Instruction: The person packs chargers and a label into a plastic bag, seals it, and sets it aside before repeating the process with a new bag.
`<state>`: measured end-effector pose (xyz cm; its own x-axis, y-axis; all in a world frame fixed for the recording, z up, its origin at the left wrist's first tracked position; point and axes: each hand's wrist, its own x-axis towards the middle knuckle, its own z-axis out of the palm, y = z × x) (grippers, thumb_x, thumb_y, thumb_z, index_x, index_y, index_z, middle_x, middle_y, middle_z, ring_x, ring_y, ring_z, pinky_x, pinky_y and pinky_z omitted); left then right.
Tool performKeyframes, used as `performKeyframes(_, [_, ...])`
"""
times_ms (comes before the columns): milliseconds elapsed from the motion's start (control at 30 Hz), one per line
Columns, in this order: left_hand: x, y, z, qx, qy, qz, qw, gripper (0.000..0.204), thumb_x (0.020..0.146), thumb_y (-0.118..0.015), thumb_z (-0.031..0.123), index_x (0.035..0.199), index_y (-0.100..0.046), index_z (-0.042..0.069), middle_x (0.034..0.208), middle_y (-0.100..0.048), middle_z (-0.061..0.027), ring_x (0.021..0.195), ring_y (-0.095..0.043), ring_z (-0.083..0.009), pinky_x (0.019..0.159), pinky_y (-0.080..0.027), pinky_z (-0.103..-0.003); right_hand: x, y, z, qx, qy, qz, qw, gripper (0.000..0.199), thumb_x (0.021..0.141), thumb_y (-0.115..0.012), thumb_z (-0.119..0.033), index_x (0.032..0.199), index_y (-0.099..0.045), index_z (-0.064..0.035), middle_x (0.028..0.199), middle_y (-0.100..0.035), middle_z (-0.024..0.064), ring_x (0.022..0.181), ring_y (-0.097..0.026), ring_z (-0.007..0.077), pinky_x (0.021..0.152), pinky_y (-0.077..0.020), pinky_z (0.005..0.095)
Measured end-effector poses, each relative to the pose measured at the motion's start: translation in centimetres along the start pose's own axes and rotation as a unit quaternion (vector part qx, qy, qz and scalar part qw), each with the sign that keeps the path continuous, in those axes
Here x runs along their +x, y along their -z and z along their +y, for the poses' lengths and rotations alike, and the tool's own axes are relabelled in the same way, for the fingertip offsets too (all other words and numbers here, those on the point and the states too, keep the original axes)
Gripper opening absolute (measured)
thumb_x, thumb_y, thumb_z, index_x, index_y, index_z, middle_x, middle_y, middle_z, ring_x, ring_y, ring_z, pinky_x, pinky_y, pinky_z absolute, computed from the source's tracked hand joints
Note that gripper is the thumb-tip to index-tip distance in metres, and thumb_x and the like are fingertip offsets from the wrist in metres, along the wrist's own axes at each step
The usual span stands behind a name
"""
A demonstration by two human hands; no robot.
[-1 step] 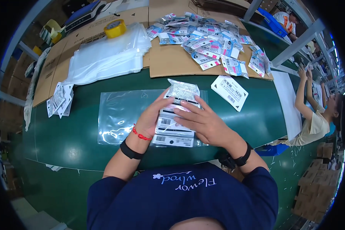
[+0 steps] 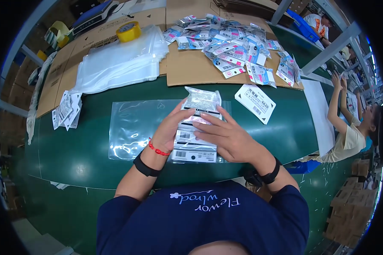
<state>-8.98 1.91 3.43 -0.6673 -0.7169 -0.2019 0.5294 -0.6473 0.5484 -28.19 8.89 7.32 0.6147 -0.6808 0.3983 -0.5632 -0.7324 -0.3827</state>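
A stack of clear-wrapped packets (image 2: 201, 100) with white printed cards lies before me, overlapping lengthwise toward my body. My left hand (image 2: 172, 127) is closed around its left edge, thumb on top and fingers hidden beneath. Over the right side, my right hand (image 2: 225, 135) lies with its fingers spread across the upper faces. Its thumb is hidden. Under the stack and to its left spreads a flat clear plastic bag (image 2: 136, 127) on the green table (image 2: 85, 157).
Beyond are a stack of clear bags (image 2: 115, 70), a yellow tape roll (image 2: 128, 32) and a heap of blue-and-pink packets (image 2: 234, 46) on cardboard (image 2: 187, 72). White labels (image 2: 255, 103) lie right, small cards (image 2: 67, 110) left. A co-worker (image 2: 349, 131) works at the right.
Almost nothing differs. The near end of the packet stack sits very slightly farther right, and both hands keep their places on it.
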Motion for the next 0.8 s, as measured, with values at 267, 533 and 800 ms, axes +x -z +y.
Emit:
performKeyframes(267, [2.1,2.2,-2.9,0.065,-0.146,0.112,0.981,0.047,0.089,-0.053,0.003,0.133,-0.037,0.003,0.116,-0.057,-0.0102,0.101,-0.059,-0.0182,0.084,-0.051,-0.032,-0.7,1.5,11.7,-0.219,-0.123,0.059,0.966,0.039,0.072,-0.05,0.004,0.107,-0.063,-0.0081,0.123,-0.056,0.0153,0.122,-0.046,0.0339,0.106,-0.0318,0.0459])
performKeyframes(533, [2.1,2.9,-3.4,0.066,-0.158,0.121,0.978,0.049,0.088,-0.055,0.002,0.133,-0.036,0.003,0.114,-0.057,-0.0091,0.1,-0.058,-0.0155,0.084,-0.049,-0.031,5.3,0.2,11.7,-0.121,-0.195,0.053,0.972,0.044,0.082,-0.05,0.002,0.123,-0.056,-0.0113,0.13,-0.051,0.0148,0.123,-0.046,0.0317,0.104,-0.0348,0.0392])
performKeyframes(800, [2.6,2.6,-3.7,0.084,-0.161,0.141,0.973,0.05,0.088,-0.056,0.003,0.134,-0.036,0.003,0.114,-0.058,-0.0089,0.101,-0.058,-0.015,0.084,-0.048,-0.029,8.2,1.7,14.9,0.001,-0.151,0.017,0.988,0.041,0.089,-0.055,-0.008,0.129,-0.052,-0.0109,0.137,-0.047,0.0119,0.118,-0.052,0.0311,0.095,-0.0442,0.032])
